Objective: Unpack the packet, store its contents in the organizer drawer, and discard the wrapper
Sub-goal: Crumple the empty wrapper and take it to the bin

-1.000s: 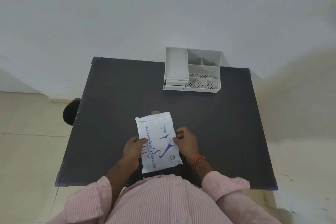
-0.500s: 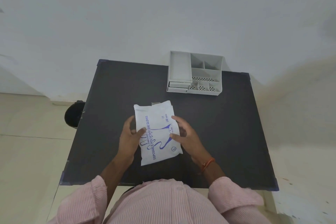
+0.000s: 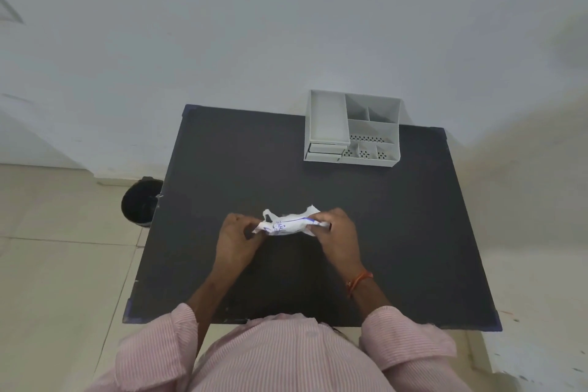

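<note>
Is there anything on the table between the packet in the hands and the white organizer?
No. In the head view the dark table is bare between the packet and the organizer.

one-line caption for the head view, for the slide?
Both hands, left hand and right hand, grip a crumpled white packet above a black table; grey organizer behind.

1. Your left hand (image 3: 237, 240) and right hand (image 3: 335, 234) cover both ends of the packet (image 3: 288, 225); you cannot read its crumpled print.
2. The table (image 3: 413, 232) hides part of the black bin (image 3: 140, 202).
3. The organizer's (image 3: 351, 130) drawer fronts are too small to judge.
</note>
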